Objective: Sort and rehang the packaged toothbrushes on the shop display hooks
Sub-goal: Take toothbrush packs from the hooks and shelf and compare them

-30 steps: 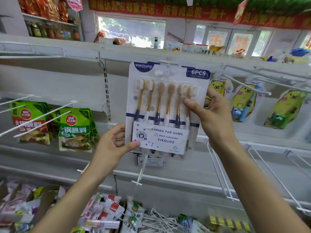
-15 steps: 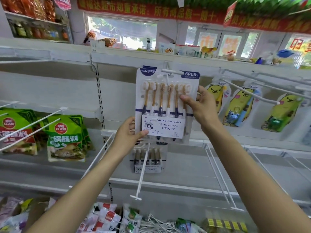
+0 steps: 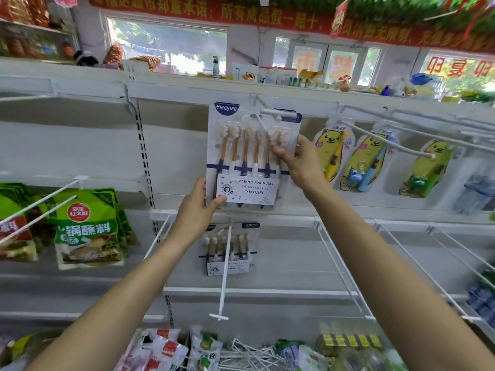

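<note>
pack (image 3: 247,156) is on top hook (image 3: 267,121), against the shelf back | left hand (image 3: 197,210) pinches bottom corner, right hand (image 3: 302,162) grips right edge | judged light, stiff card with slippery blister, best held by edges | hang hole hidden, brush heads blurred

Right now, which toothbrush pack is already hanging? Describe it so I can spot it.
Find the white shelving bay. On the lower hook hangs a six-brush pack, directly beneath the held pack. Unlike the yellow bear packs, it is white with navy trim.
</note>
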